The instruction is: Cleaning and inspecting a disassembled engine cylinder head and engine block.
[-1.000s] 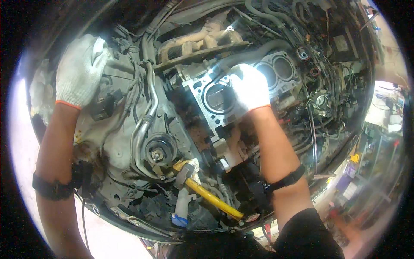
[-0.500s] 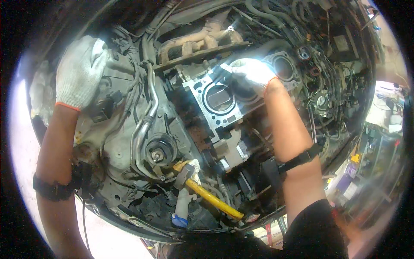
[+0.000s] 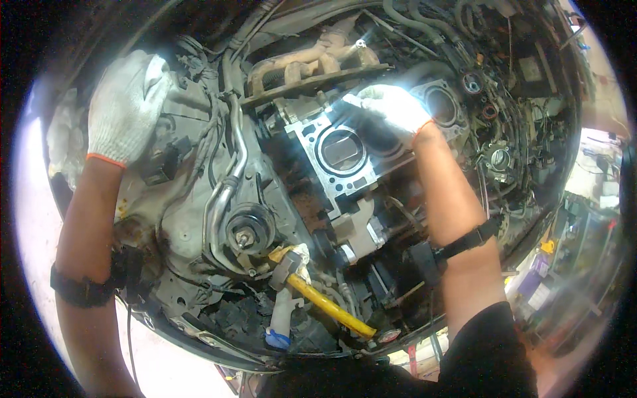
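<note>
In a white knit glove with an orange cuff, my left hand rests at the upper left of the engine bay. Its fingers are curled together at a dark part, and whatever lies under them is hidden. My right hand, gloved alike, is over the engine block, covering part of the middle cylinder bores. Its fingers are drawn together in a pinch, with the tip pointing left; glare hides what they hold, if anything. Beside it, the near-left cylinder bore shows open, with a bright machined deck around it.
A rusty exhaust manifold lies behind the block. In front, a hammer with a yellow handle lies beside a bottle-neck-shaped grey filler with a blue tie. A metal pipe runs left of the block. Hoses and wiring crowd the right side.
The view has shifted slightly, so the engine sits a little further right. Both hands keep nearly the same places, and the glare on my right glove is weaker.
</note>
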Demonstrator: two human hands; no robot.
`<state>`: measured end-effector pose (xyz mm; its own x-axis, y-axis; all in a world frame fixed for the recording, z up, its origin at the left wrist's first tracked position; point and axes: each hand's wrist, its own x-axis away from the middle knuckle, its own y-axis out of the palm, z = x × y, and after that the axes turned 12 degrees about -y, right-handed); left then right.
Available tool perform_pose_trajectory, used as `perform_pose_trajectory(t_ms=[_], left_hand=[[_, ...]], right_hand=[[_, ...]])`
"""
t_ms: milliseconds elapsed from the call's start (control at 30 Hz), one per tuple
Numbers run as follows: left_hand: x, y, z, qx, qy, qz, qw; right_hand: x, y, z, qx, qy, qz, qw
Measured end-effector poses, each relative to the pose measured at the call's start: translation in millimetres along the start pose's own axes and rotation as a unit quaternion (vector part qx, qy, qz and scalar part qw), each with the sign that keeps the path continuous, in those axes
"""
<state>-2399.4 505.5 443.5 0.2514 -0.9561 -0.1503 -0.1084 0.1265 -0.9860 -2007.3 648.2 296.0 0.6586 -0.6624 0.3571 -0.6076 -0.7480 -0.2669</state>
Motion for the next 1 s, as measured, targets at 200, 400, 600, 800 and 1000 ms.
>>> perform_pose_trajectory(t_ms=[200,400,600,800,1000], left_hand=[[-2.2,-0.8,4.3,-0.004,-0.005,-0.021,1.0],[-4.1,-2.5,6.9,0.019,-0.026,-0.018,0.999],[-13.4,-59.4,67.1,0.201,-0.054,-0.153,0.966],[35.7,13.0,152.4,0.23,0.13,-0.089,0.96],[14.9,110.6,199.7,0.148,0.053,-0.294,0.943]], right_hand=[[1.4,-0.6,29.8,-0.126,0.02,0.016,0.992],[2.4,0.5,28.6,-0.148,0.035,0.002,0.988],[2.8,-2.8,8.3,-0.188,0.025,0.026,0.981],[-3.0,-2.0,23.4,-0.09,-0.047,-0.002,0.995],[3.7,-9.1,4.7,0.167,-0.177,0.008,0.97]])
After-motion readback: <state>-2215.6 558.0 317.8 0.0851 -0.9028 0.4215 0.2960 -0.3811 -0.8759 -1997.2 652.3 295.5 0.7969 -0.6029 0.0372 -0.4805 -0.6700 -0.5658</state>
